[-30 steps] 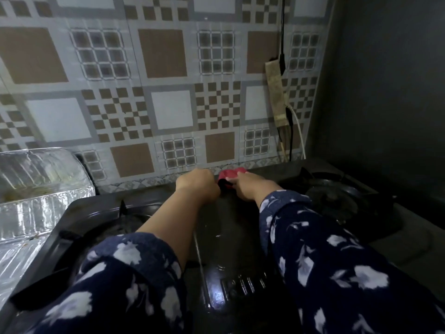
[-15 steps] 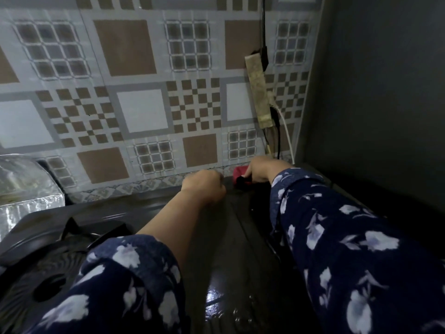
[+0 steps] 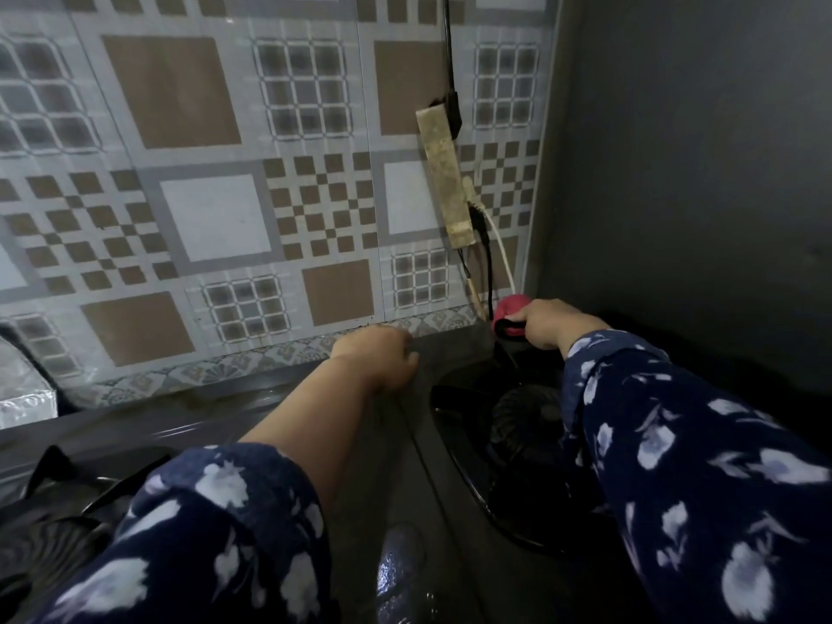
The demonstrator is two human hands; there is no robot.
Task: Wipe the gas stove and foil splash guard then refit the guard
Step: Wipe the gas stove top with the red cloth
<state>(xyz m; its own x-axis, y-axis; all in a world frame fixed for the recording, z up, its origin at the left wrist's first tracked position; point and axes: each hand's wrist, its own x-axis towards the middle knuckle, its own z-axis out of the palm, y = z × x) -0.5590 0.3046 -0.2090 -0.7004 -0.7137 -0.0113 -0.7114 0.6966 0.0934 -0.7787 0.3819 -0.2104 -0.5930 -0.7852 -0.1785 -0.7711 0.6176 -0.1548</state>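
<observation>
dim, flat indoor light. right wall [image 3: 702,173] and burner [image 3: 526,425] sunk in shadow. small wet glare on stove top [image 3: 396,574]. soft motion blur; wide-angle bend at the edges.

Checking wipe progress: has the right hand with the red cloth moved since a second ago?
Yes. The right hand has carried the red cloth rightward along the stove's back edge, from mid-stove to just under the wall power strip, near the corner.

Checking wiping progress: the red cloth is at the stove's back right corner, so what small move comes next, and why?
Probably draw the red cloth in the right hand forward, since it sits at the stove top's rear right corner, near the hanging cables.
</observation>
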